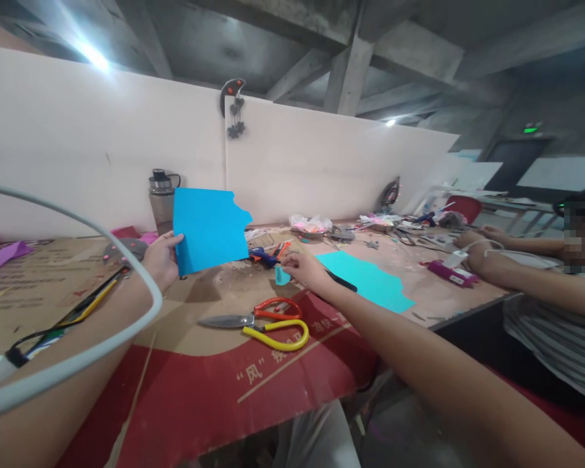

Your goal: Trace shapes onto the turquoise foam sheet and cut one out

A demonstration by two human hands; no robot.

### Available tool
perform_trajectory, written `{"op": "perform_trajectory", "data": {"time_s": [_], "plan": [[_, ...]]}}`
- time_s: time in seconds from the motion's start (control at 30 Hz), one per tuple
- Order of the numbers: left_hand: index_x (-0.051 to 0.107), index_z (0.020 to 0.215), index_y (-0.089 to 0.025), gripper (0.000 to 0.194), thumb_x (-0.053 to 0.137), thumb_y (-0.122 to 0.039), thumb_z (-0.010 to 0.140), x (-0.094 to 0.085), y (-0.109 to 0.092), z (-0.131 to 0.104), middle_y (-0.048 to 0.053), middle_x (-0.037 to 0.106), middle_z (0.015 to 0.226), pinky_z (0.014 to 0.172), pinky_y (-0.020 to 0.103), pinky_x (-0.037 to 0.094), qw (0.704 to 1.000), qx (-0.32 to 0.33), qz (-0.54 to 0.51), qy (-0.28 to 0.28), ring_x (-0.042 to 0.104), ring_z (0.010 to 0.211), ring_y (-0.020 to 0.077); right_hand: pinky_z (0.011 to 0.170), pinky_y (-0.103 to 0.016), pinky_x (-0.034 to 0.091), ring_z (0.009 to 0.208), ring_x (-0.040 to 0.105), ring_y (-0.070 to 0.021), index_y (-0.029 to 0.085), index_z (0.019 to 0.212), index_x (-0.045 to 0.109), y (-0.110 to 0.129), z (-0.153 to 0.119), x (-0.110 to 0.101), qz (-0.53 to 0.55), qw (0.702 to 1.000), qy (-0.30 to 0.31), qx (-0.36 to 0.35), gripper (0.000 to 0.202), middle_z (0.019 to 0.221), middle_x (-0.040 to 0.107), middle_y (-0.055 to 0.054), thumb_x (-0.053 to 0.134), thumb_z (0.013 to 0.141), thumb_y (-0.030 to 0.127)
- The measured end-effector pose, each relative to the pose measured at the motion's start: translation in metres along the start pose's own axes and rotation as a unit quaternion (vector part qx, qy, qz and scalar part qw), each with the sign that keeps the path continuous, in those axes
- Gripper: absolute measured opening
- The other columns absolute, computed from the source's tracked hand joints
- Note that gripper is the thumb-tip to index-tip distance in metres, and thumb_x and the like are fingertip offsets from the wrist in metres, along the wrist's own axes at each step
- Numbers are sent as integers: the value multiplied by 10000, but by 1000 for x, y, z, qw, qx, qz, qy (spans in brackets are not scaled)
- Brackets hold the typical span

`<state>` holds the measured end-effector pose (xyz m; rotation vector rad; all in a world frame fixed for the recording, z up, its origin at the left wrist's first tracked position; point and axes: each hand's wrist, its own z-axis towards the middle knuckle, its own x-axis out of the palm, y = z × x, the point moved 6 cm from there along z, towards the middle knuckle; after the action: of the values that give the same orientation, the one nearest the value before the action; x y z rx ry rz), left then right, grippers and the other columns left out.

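Observation:
My left hand grips the lower left edge of a bright blue sheet, raised above the table, with a notched upper right edge. Between the fingertips of my right hand is a small turquoise piece. Scissors with one red and one yellow handle lie on the cardboard below both hands, blades pointing left. A larger turquoise sheet with a jagged edge lies beyond my right forearm, a dark object partly over it.
Cardboard covers the near table. A bottle stands behind the blue sheet. A white cable arches over my left forearm. At right sits a person near a purple tool. Craft clutter lines the board.

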<state>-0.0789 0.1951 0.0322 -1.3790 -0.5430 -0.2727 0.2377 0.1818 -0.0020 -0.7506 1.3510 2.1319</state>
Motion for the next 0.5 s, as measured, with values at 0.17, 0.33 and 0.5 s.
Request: {"op": "perform_trajectory", "data": {"time_s": [0.17, 0.33, 0.5], "plan": [[600, 919, -131, 194, 534, -30, 767, 1, -4, -5, 43, 702, 830, 748, 452, 567, 1000, 16, 0, -6, 663, 764, 195, 915, -443, 405, 1036, 544, -261, 143, 1014, 640, 24, -26, -19, -73, 994, -39, -66, 217, 1068, 619, -129, 582, 807, 175], [604, 914, -147, 173, 542, -58, 779, -2, -3, 1, 49, 704, 864, 778, 455, 559, 1000, 14, -5, -3, 663, 790, 200, 880, -352, 444, 955, 568, -208, 216, 1018, 662, 71, -87, 11, -108, 964, 136, -202, 199, 989, 646, -66, 587, 854, 299], [599, 895, -151, 165, 543, -40, 786, -3, -1, 2, 31, 704, 824, 794, 429, 560, 1000, 8, -20, -7, 662, 760, 177, 947, -345, 420, 1065, 525, -213, 170, 1195, 564, 83, -107, 30, -147, 939, 202, -237, 317, 1165, 581, -118, 516, 882, 157]]}}
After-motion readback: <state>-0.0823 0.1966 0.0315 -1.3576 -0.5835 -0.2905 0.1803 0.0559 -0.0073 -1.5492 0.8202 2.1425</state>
